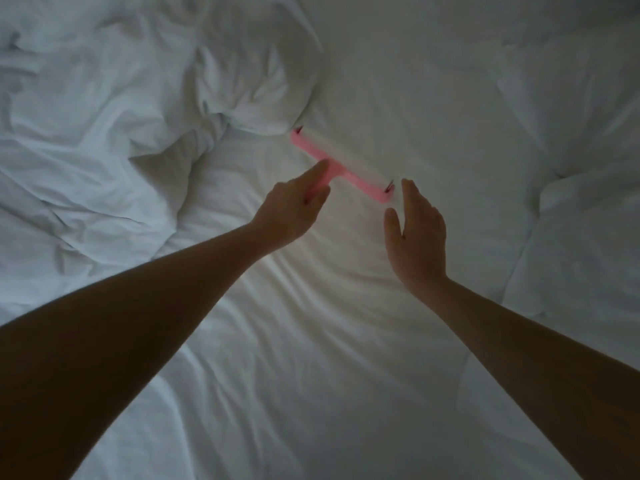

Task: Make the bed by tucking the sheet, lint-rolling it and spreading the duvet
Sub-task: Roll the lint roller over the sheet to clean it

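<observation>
A pink T-shaped lint roller [346, 168] lies on the white sheet [311, 341] in the middle of the bed. My left hand [294, 209] grips its handle, with the forefinger stretched along it. The roller's wide head runs diagonally from upper left to lower right. My right hand [415, 233] hovers flat with straight fingers just right of the roller's lower end and holds nothing. A crumpled white duvet [104, 116] is bunched over the left side of the bed, its edge close to the roller's upper end.
White pillows [581, 133] lie along the right side. The sheet shows light wrinkles toward me. The lighting is dim.
</observation>
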